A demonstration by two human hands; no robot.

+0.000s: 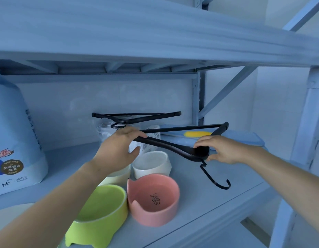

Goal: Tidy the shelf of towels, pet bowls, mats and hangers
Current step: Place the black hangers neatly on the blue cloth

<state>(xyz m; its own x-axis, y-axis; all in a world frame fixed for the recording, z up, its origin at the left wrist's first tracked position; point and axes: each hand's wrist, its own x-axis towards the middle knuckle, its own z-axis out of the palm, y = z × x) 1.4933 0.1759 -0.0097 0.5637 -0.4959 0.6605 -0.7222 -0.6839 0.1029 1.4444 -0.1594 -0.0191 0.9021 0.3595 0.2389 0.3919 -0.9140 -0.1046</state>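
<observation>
**A:** Which step is this?

**B:** The hangers. A black hanger (165,144) is held in the air over the middle of the shelf (217,199), just above the white bowl (151,164), with its hook dangling toward the near side. The left hand (117,149) curls round its left shoulder. The right hand (224,149) pinches the neck where the hook joins.

**A:** Where should it go?

**B:** Probably onto the second black hanger (137,116), which lies further back on a clear plastic pack (104,130). That calls for carrying it back over the white bowl without knocking it, then lining up the two shapes so they nest. A blue folded towel (235,140) lies far right, and a pink bowl (153,199) sits near.
</observation>
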